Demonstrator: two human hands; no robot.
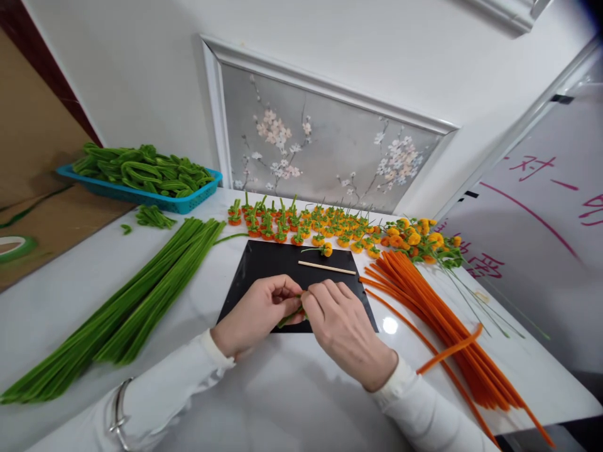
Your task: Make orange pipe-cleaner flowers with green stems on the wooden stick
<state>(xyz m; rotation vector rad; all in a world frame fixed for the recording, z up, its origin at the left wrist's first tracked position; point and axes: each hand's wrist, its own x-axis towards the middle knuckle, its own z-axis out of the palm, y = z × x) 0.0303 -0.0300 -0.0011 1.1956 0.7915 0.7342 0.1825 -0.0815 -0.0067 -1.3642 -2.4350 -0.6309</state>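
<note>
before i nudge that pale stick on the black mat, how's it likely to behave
The pale stick is thin, so it is probably light. It lies straight from end to end, suggesting it is stiff rather than floppy. It might roll on the smooth-looking black mat if it is round, though its cross-section is too small to tell.
</note>
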